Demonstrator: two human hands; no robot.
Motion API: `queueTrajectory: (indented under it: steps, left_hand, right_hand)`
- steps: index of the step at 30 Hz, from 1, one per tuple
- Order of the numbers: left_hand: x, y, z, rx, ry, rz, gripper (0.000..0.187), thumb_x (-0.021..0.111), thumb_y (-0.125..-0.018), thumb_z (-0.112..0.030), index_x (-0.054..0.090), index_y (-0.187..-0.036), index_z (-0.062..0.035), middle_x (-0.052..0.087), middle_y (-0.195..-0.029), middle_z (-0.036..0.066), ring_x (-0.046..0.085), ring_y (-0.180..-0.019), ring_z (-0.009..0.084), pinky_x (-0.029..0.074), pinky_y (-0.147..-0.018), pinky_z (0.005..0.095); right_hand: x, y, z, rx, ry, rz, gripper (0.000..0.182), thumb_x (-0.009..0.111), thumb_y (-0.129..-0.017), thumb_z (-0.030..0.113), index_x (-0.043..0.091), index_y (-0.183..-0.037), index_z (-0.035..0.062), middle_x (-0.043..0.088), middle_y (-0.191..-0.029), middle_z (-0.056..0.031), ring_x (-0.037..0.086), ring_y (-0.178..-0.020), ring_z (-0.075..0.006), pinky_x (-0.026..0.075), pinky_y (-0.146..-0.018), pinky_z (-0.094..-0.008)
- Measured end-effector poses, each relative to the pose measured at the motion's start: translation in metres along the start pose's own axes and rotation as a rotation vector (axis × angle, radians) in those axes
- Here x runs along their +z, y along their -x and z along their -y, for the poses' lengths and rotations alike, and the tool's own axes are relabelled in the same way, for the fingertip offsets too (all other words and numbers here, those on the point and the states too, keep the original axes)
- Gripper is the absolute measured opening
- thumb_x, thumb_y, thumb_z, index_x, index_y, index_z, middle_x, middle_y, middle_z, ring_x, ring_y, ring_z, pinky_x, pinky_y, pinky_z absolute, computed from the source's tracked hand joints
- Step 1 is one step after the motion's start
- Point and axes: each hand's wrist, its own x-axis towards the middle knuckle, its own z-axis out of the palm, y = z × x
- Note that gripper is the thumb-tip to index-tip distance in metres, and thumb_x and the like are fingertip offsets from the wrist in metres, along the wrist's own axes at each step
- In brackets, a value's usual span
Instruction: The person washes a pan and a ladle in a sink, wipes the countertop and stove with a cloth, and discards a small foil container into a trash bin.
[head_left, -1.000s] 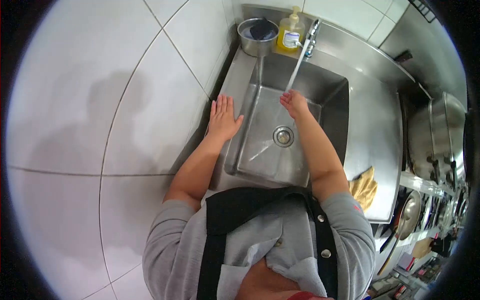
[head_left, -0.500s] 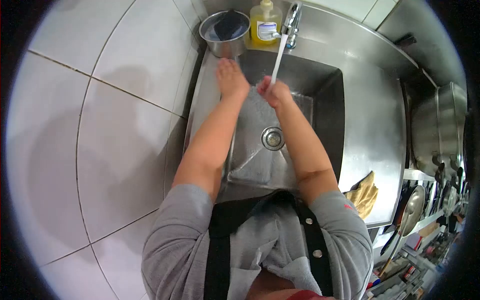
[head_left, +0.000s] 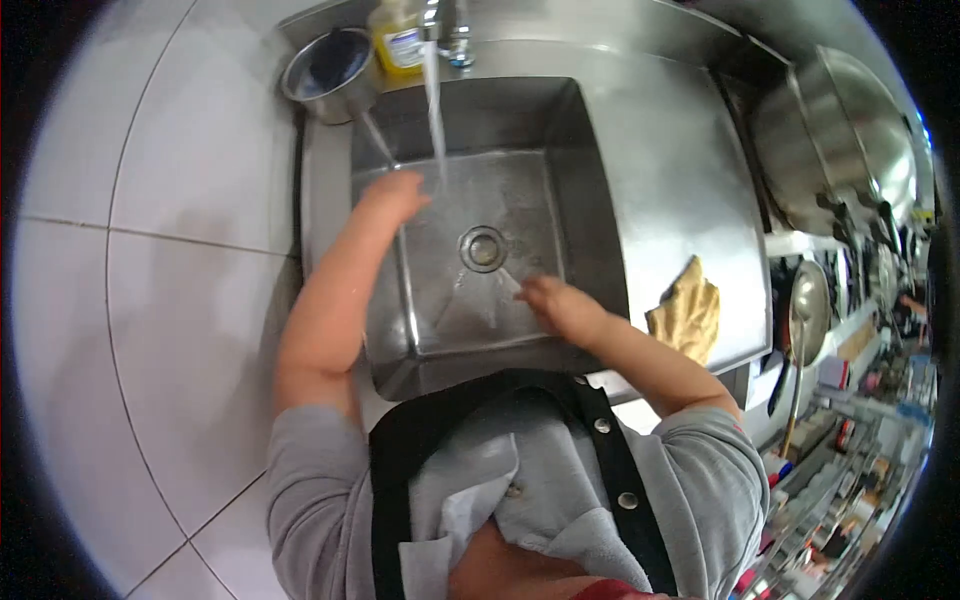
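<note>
Filling the left side of the view, the wall [head_left: 190,330] of pale tiles ran down beside the steel counter [head_left: 680,160]. Set into the counter was the sink [head_left: 590,220], its floor wet and shiny. The person stood at its near edge, in a grey shirt [head_left: 690,500] with a black apron [head_left: 400,450] over it. At the far right stood a large steel pot [head_left: 830,140], and nearer the person hung a long-handled utensil [head_left: 808,310] with a round metal head. On the far left corner of the counter sat a metal bowl [head_left: 320,108] with something dark inside it. A yellow-brown cloth [head_left: 688,315] lay crumpled on the counter, right of the sink. Over the near right part of the sink was the right hand [head_left: 563,308], back upward, its fingers loosely bent and pointing left, closed around nothing that could be seen. The left hand [head_left: 396,196] was over the sink's left part, blurred; how far its fingers were bent could not be told. Beside the bowl stood a bottle [head_left: 400,48] of yellow liquid, and next to that the tap [head_left: 457,38], partly cut off by the top edge. Water [head_left: 434,110] poured from it into the sink, falling just beside the left fingertips; whether it touched them was unclear. The round drain [head_left: 483,250] lay between the hands, touched by neither.
</note>
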Motion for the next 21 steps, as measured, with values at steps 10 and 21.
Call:
queueTrajectory:
  steps: [10, 21]
  left_hand:
    - [0.022, 0.085, 0.055, 0.196, -0.193, -0.519, 0.058, 0.061, -0.081, -0.023, 0.043, -0.135, -0.0212, 0.023, -0.150, 0.005, 0.020, -0.138, 0.0277, 0.014, -0.111, 0.0481]
    - [0.012, 0.081, 0.037, -0.132, -0.273, -0.381, 0.054, 0.055, -0.083, -0.020, 0.043, -0.135, -0.0270, 0.012, -0.153, 0.001, 0.012, -0.140, 0.0250, 0.009, -0.113, 0.0490]
  right_hand:
    - [-0.078, 0.130, 0.016, 0.164, 0.275, -0.336, 0.040, 0.061, -0.068, 0.000, 0.059, -0.106, 0.0096, 0.057, -0.106, -0.0115, 0.056, -0.099, -0.0299, 0.045, -0.088, -0.0470]
    - [-0.097, 0.100, -0.098, 1.262, 0.504, -0.381, 0.085, 0.041, -0.079, 0.069, 0.028, -0.143, 0.0153, 0.014, -0.149, -0.0219, 0.008, -0.139, -0.0389, 0.009, -0.107, -0.0589]
